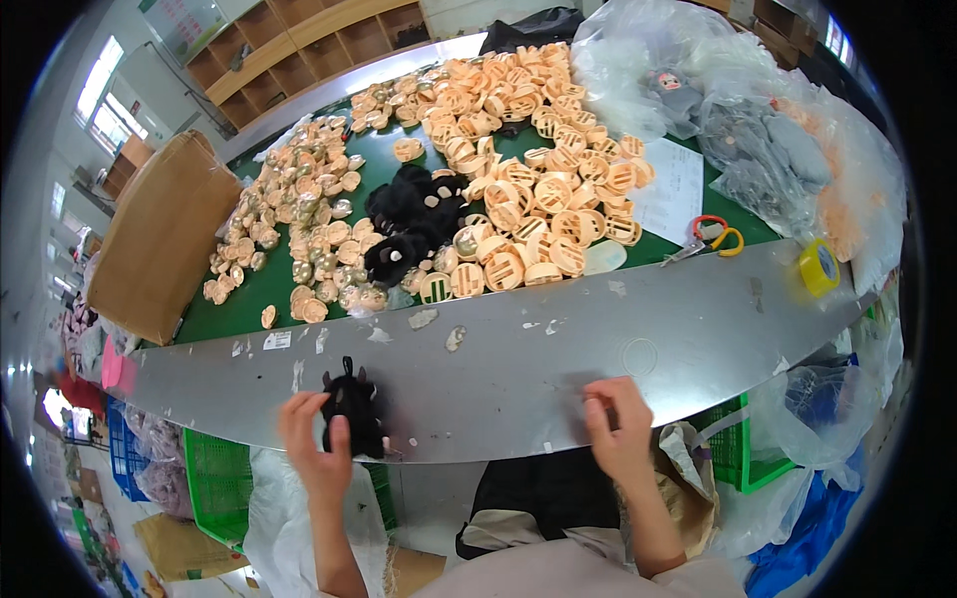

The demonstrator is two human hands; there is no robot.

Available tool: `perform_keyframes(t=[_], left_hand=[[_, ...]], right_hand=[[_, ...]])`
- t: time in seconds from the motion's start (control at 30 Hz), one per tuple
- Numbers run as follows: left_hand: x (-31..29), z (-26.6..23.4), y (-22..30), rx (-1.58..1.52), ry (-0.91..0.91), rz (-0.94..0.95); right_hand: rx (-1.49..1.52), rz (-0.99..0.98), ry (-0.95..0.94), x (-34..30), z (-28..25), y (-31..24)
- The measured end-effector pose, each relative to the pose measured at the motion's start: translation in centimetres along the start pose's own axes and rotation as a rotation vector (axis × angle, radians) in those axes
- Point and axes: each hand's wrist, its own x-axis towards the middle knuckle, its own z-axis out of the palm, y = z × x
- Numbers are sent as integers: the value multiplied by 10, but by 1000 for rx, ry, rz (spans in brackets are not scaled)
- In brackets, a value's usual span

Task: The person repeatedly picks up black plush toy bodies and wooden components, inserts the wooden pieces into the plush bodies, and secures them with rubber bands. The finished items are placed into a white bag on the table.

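A small black plush toy [354, 411] with little horns and a loop on top lies at the near edge of the grey metal table strip [498, 369]. My left hand [317, 439] is at its left side, thumb over its lower part and fingertips against its edge, in a loose grip. Off to the right, my right hand [620, 429] hovers at the strip's near edge, fingers curled but apart, with nothing visible in them. Beyond, more black plush toys [404, 214] sit heaped among peach-coloured round slotted plastic parts [553, 194] and smaller peach and shiny pieces [319, 189].
Orange-handled scissors [713, 237], a white paper sheet [670, 189] and a yellow tape roll [818, 267] lie to the right. Clear plastic bags [758, 130] pile at the far right. A cardboard box [159, 239] stands left. Green crates [217, 488] sit below the near edge.
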Motion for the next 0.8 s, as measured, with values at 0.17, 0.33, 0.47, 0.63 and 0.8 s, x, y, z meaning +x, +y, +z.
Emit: perform_keyframes(t=[0.17, 0.33, 0.47, 0.63, 0.8], left_hand=[[-19, 30, -19, 240, -177, -39], [54, 47, -10, -43, -97, 2], [128, 96, 0, -19, -135, 190], [165, 169, -45, 313, -87, 251], [160, 121, 5, -122, -12, 194]], right_hand=[[122, 226, 26, 1, -11, 22], [-50, 168, 91, -5, -4, 32], [-165, 75, 88, 0, 2, 30], [-162, 22, 111, -1, 4, 26], [-160, 10, 119, -3, 1, 28]])
